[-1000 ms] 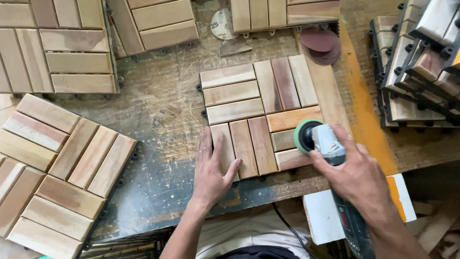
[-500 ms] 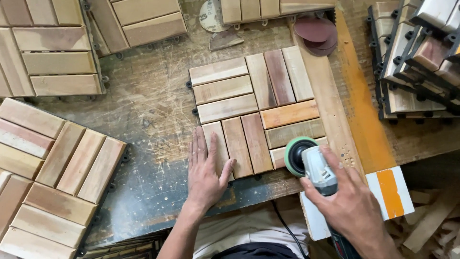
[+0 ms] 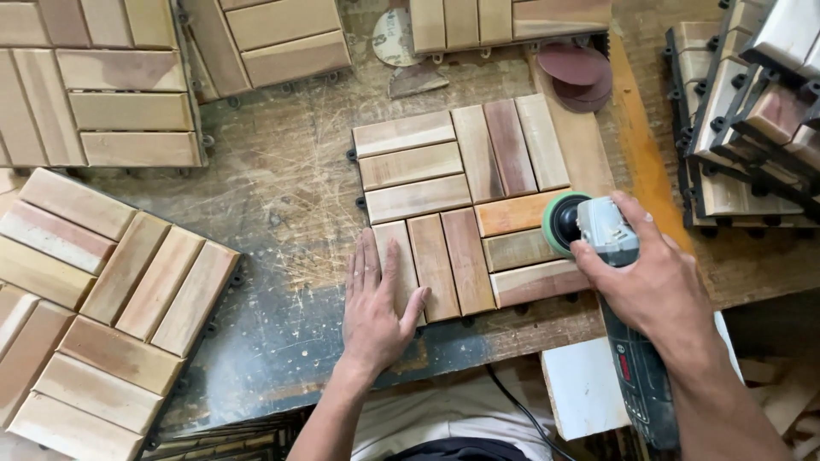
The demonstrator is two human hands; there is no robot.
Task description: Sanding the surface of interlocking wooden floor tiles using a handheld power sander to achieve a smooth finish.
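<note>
A square wooden deck tile made of slats in four blocks lies on the scratched workbench. My left hand rests flat on the tile's near left corner, fingers spread. My right hand grips a grey and dark angle sander. Its green-rimmed round pad sits on the tile's right edge, over the orange slat.
More slatted tiles lie at the left, the far left and the far side. A stack of tiles with black plastic backing stands at the right. Dark red sanding discs lie beyond the tile. A white block sits below the bench edge.
The sander pad has moved from the tile's near right part up to its right edge by the orange slat. My left hand stays flat on the near left corner.
</note>
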